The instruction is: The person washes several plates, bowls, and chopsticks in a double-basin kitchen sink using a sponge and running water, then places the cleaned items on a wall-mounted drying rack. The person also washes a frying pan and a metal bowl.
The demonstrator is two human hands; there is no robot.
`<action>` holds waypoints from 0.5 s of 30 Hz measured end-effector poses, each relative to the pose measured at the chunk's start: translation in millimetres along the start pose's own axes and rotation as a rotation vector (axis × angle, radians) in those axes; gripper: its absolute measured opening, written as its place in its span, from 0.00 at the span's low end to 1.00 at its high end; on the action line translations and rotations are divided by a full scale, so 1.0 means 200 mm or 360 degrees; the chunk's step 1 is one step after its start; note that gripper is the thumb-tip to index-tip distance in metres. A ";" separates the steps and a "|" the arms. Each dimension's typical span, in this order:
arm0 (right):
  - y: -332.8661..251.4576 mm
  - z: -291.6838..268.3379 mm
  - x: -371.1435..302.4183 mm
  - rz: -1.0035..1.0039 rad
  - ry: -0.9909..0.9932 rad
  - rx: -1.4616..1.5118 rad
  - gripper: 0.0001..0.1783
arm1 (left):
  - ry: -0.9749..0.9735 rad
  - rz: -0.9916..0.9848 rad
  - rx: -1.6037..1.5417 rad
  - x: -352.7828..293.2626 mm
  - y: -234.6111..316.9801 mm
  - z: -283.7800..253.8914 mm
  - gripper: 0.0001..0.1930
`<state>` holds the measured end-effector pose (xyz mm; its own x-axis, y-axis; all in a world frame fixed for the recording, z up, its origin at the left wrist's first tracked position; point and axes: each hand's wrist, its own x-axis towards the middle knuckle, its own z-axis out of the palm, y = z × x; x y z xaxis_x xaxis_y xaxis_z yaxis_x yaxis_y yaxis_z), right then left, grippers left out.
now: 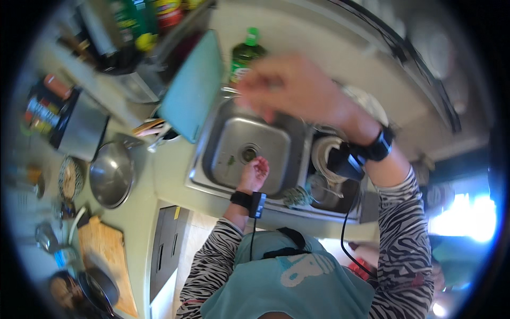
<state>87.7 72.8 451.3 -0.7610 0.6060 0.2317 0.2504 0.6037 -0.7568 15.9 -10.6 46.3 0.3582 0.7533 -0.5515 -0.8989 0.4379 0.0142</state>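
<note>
My right hand (297, 87) is raised high over the far side of the steel sink (276, 186), near a green dish-soap bottle (247, 56). Motion smears its fingers, and I cannot see anything in them. Lower down, my left hand (256, 173) hovers over the near part of the basin beside the drain (248, 153). Its fingers curl in over the palm, so whatever may be inside is hidden. Small green scraps (231, 160) lie on the basin floor by the drain.
Stacked pale bowls (325, 151) and a clear glass (321, 187) fill the right basin, with a greenish bundle (297, 195) on the divider. A light-blue board (194, 90) leans left of the sink. Farther left are a steel bowl (111, 175) and a wooden cutting board (106, 250).
</note>
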 end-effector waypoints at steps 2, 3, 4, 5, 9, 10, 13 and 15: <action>0.16 -0.08 -0.48 0.0506 -0.0066 0.0037 0.11 | -0.0003 -0.0046 0.0172 0.03 -0.13 0.10 0.06; 0.27 -0.07 -0.72 0.0827 0.0116 0.0254 0.12 | -0.0078 -0.0143 0.0197 0.05 -0.18 0.14 0.06; 0.39 -0.08 -0.93 0.0939 0.0179 0.0280 0.14 | -0.0175 -0.0221 0.0234 0.07 -0.24 0.20 0.07; 0.57 -0.04 -1.11 0.1148 0.0357 0.0390 0.16 | -0.0131 -0.0248 0.0341 0.12 -0.21 0.22 0.07; 1.06 0.20 -1.84 0.1878 0.0691 0.0144 0.15 | -0.0271 -0.0433 0.0661 0.25 -0.50 0.36 0.12; 1.15 0.29 -1.97 0.1766 0.0577 -0.0231 0.10 | -0.0222 -0.0472 0.0820 0.28 -0.57 0.39 0.10; 1.33 0.51 -2.18 0.1584 0.0583 -0.0865 0.08 | -0.0085 -0.0339 0.1179 0.38 -0.78 0.44 0.07; 1.37 0.56 -2.20 0.1490 0.0767 -0.0889 0.08 | -0.0106 -0.0303 0.1249 0.45 -0.81 0.46 0.05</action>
<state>424.7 -85.9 73.9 0.1297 0.9912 0.0274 0.9054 -0.1071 -0.4109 216.9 30.7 71.0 0.5238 0.6479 -0.5530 -0.3908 0.7596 0.5198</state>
